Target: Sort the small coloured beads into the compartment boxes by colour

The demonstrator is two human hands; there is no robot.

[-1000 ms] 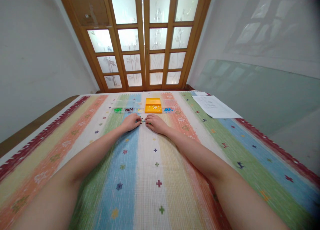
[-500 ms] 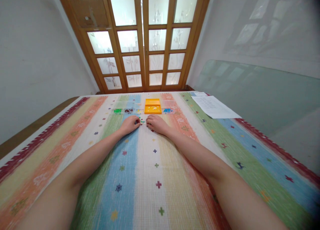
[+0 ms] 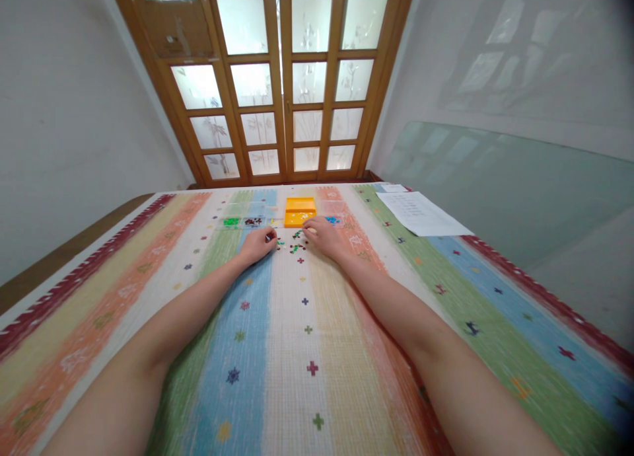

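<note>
My left hand [image 3: 257, 244] rests on the cloth with its fingers curled to the thumb; what lies in the pinch, if anything, is too small to make out. Small green and dark red pieces [image 3: 297, 248] are scattered on the cloth between my hands. My right hand [image 3: 321, 236] is at the front right corner of an open yellow box [image 3: 300, 203], its fingertips drawn together. Whether they hold a piece I cannot make out. White bits lie inside the box.
Left of the yellow box, clear compartment trays hold green pieces [image 3: 231, 222] and dark red pieces [image 3: 253, 222]. Blue pieces [image 3: 331, 220] sit in another tray behind my right hand. A printed paper sheet [image 3: 421, 213] lies at the right on the striped tablecloth [image 3: 292, 377].
My right hand has moved away from the left, right and slightly up to the yellow box's front corner, uncovering several small pieces on the cloth. My left hand has stayed nearly in place.
</note>
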